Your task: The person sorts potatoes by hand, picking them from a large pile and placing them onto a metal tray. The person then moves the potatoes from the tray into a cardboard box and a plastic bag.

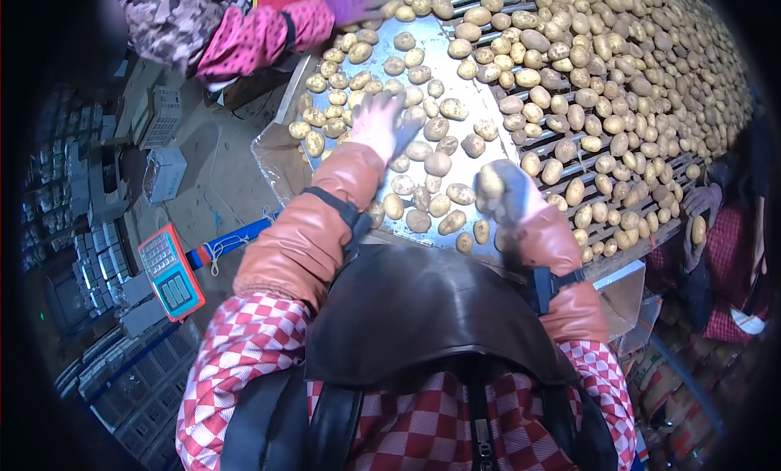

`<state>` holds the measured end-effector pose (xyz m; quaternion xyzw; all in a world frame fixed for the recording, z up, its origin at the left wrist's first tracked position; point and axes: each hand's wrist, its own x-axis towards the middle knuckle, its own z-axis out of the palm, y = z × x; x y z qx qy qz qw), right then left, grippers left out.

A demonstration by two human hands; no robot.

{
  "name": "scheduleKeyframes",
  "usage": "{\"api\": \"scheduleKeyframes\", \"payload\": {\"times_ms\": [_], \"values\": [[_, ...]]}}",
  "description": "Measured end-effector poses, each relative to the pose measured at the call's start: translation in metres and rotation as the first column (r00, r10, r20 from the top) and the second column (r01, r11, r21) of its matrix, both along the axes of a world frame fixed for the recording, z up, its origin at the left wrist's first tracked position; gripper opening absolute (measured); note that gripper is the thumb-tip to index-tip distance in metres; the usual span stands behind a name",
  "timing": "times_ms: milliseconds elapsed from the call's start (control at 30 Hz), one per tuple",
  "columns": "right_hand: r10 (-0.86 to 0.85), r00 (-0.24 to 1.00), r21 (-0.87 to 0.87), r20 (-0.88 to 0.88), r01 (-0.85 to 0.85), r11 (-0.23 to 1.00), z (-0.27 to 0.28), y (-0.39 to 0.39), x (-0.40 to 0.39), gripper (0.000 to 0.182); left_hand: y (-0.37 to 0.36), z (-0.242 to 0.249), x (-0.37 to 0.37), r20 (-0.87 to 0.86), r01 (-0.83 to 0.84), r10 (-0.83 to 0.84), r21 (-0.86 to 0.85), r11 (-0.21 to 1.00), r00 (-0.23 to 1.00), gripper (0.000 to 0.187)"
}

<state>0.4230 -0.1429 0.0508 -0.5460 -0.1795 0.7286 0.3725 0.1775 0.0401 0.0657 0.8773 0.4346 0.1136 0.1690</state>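
My left hand, in a pink and grey glove, reaches over the metal sheet with its fingers stretched out. Loose potatoes lie around its fingertips, and some motion blur softens its outline. My right hand, in a dark grey glove, is closed around a potato near the sheet's right edge. Several more potatoes are scattered over the sheet between both hands, some with dark soil marks. Nearer my body, a few potatoes sit by the front edge.
A large heap of potatoes covers the slatted rack on the right. Another person's purple-gloved hand reaches in at top left, and a co-worker's gloved hand is at far right. A scale display stands at left, beyond crates.
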Motion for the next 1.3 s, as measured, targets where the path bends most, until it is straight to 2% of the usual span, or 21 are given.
{"api": "scheduleKeyframes", "payload": {"times_ms": [100, 200, 300, 367, 433, 467, 500, 533, 567, 667, 767, 800, 833, 900, 1000, 1033, 1133, 1167, 1200, 1233, 1300], "values": [[-0.420, 0.823, -0.084, -0.382, 0.422, 0.903, 0.027, -0.040, 0.026, 0.053, -0.032, 0.003, -0.043, -0.238, 0.327, -0.314, 0.015, 0.945, 0.919, 0.070], [-0.584, 0.765, 0.008, -0.271, 0.609, 0.793, 0.049, -0.065, 0.054, 0.067, -0.044, 0.001, -0.098, -0.111, 0.360, -0.361, -0.031, 0.933, 0.926, 0.054], [-0.625, 0.732, 0.126, 0.271, 0.616, 0.777, 0.035, -0.086, 0.111, 0.048, -0.067, -0.006, -0.113, -0.073, 0.198, -0.199, -0.016, 0.980, 0.977, 0.048], [-0.249, 0.301, 0.062, 0.920, 0.518, 0.853, 0.047, -0.069, 0.108, 0.038, -0.080, 0.005, -0.095, 0.087, 0.244, -0.248, 0.049, 0.969, 0.965, 0.045], [0.022, 0.160, -0.075, 0.987, 0.328, 0.942, 0.069, -0.043, 0.062, 0.041, -0.078, 0.012, -0.084, -0.058, 0.606, -0.605, -0.001, 0.795, 0.794, 0.051], [0.136, -0.278, -0.165, 0.951, -0.082, 0.983, 0.023, -0.055, 0.062, 0.054, -0.072, 0.001, -0.088, -0.054, 0.607, -0.606, 0.001, 0.795, 0.794, 0.051], [0.300, -0.063, -0.299, 0.952, 0.018, 0.954, 0.046, -0.029, 0.024, 0.066, -0.064, -0.019, -0.095, -0.151, 0.568, -0.556, 0.055, 0.821, 0.817, 0.056], [0.140, -0.028, -0.141, 0.990, -0.039, 0.989, 0.049, -0.024, -0.011, 0.063, -0.057, -0.030, -0.096, -0.245, 0.536, -0.499, 0.114, 0.836, 0.831, 0.061], [-0.078, 0.026, 0.082, 0.997, -0.215, 0.973, 0.041, -0.025, -0.030, 0.064, -0.061, -0.007, -0.088, -0.044, 0.278, -0.284, -0.115, 0.954, 0.958, 0.063], [0.020, 0.315, 0.078, 0.949, -0.295, 0.952, 0.029, -0.030, -0.059, 0.041, -0.066, 0.003, -0.071, -0.052, 0.101, -0.099, 0.039, 0.994, 0.994, 0.062], [-0.133, 0.857, 0.113, 0.498, 0.088, 0.990, 0.043, -0.034, -0.047, 0.027, -0.039, 0.012, -0.023, 0.128, 0.359, -0.382, 0.169, 0.918, 0.915, 0.045], [-0.510, 0.851, -0.061, 0.123, 0.520, 0.852, 0.040, -0.037, -0.045, 0.032, -0.019, 0.015, -0.003, 0.039, 0.406, -0.408, 0.044, 0.913, 0.912, 0.042], [-0.618, 0.782, -0.039, 0.080, 0.622, 0.782, 0.050, -0.044, -0.041, 0.035, 0.001, 0.015, 0.019, -0.047, 0.437, -0.442, -0.081, 0.896, 0.896, 0.039], [-0.698, 0.703, 0.015, 0.134, 0.703, 0.711, 0.052, -0.071, -0.024, 0.039, 0.021, -0.005, 0.053, 0.355, 0.136, -0.006, -0.342, 0.930, 0.935, 0.042], [-0.758, 0.542, 0.096, 0.364, 0.787, 0.609, 0.081, -0.122, -0.004, 0.043, 0.023, 0.014, 0.078, -0.234, 0.278, -0.289, -0.080, 0.957, 0.928, 0.056], [-0.690, 0.550, 0.087, 0.471, 0.749, 0.657, 0.088, -0.150, 0.008, 0.040, 0.022, -0.021, 0.067, -0.105, 0.354, -0.352, 0.002, 0.935, 0.930, 0.055], [-0.746, 0.266, -0.029, 0.610, 0.949, 0.315, 0.053, -0.253, 0.051, 0.033, -0.006, -0.003, 0.014, -0.120, 0.511, -0.516, -0.075, 0.856, 0.848, 0.054], [-0.227, 0.321, -0.114, 0.920, 0.771, 0.627, 0.045, -0.297, 0.072, 0.031, -0.011, -0.015, -0.009, 0.012, 0.462, -0.462, -0.047, 0.886, 0.887, 0.051], [0.125, 0.183, -0.221, 0.975, 0.741, 0.634, 0.069, -0.296, 0.055, 0.029, -0.015, -0.013, -0.029, 0.038, 0.466, -0.472, 0.109, 0.878, 0.881, 0.052], [0.131, 0.187, -0.227, 0.974, 0.741, 0.632, 0.058, -0.306, 0.053, 0.029, -0.024, -0.013, -0.045, -0.080, 0.346, -0.346, -0.010, 0.938, 0.935, 0.052], [-0.279, -0.084, 0.258, 0.957, 0.688, 0.678, 0.033, -0.320, 0.056, 0.022, -0.023, -0.010, -0.058, -0.090, 0.244, -0.257, -0.141, 0.960, 0.962, 0.047]]}}
